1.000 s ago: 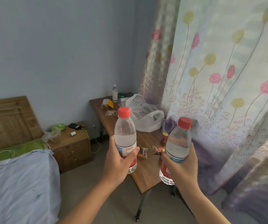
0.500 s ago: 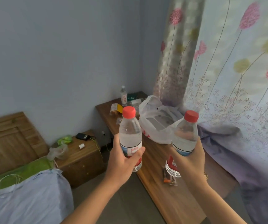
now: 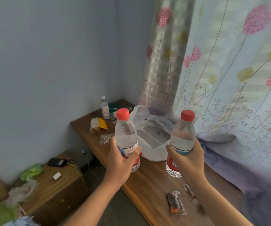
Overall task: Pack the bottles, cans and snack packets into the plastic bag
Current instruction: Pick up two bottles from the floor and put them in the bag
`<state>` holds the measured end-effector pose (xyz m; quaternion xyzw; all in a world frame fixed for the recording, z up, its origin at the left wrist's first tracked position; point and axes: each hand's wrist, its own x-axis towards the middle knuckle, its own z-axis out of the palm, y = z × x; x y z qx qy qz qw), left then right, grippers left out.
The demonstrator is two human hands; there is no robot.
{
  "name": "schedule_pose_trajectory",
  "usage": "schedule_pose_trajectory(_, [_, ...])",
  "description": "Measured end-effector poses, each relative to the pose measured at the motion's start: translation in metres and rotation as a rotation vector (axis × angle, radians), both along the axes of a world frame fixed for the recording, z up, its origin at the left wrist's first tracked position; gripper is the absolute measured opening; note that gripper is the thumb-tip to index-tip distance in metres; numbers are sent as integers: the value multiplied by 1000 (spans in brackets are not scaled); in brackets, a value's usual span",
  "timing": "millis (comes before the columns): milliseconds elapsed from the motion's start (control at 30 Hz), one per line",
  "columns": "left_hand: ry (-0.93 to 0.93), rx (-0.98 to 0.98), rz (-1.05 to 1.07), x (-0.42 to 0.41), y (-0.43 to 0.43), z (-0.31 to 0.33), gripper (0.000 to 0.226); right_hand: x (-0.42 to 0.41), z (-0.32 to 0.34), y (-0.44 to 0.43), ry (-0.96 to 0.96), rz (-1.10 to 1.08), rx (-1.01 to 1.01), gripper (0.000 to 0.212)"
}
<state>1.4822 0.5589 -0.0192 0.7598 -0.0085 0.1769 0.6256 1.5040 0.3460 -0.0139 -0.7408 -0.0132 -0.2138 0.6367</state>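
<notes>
My left hand (image 3: 120, 162) grips a clear water bottle (image 3: 125, 132) with a red cap, held upright above the wooden table (image 3: 147, 185). My right hand (image 3: 188, 160) grips a second red-capped water bottle (image 3: 183, 136), also upright. Both are just in front of the white plastic bag (image 3: 152, 139), which lies open on the table between them. Small dark snack packets (image 3: 175, 203) lie on the table near my right forearm. Another snack packet (image 3: 105, 139) and a yellow and white packet (image 3: 98, 124) lie behind my left hand.
A small bottle with a white cap (image 3: 105, 108) stands at the table's far corner by the wall, with dark green items beside it. A flowered curtain (image 3: 229, 79) hangs along the table's right side. A low wooden nightstand (image 3: 53, 190) with clutter stands to the left.
I have stepped closer to the table; the plastic bag now sits right behind the two bottles. Both hands keep their grips, and the bottles stay upright.
</notes>
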Motion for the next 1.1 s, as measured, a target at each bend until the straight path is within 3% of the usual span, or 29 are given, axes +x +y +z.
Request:
schedule_pose_trajectory(467, [-31, 65, -361, 169, 109, 5, 65, 81, -4, 123, 29, -365, 34, 50])
schedule_pose_trajectory(700, [-23, 103, -487, 226, 105, -18, 70, 107, -13, 142, 88, -513, 3, 52])
schedule_pose_trajectory(833, [21, 126, -567, 253, 93, -40, 61, 126, -26, 138, 127, -604, 7, 49])
schedule_pose_trajectory(1100, [95, 190, -598, 323, 48, -65, 68, 197, -53, 111, 172, -685, 43, 53])
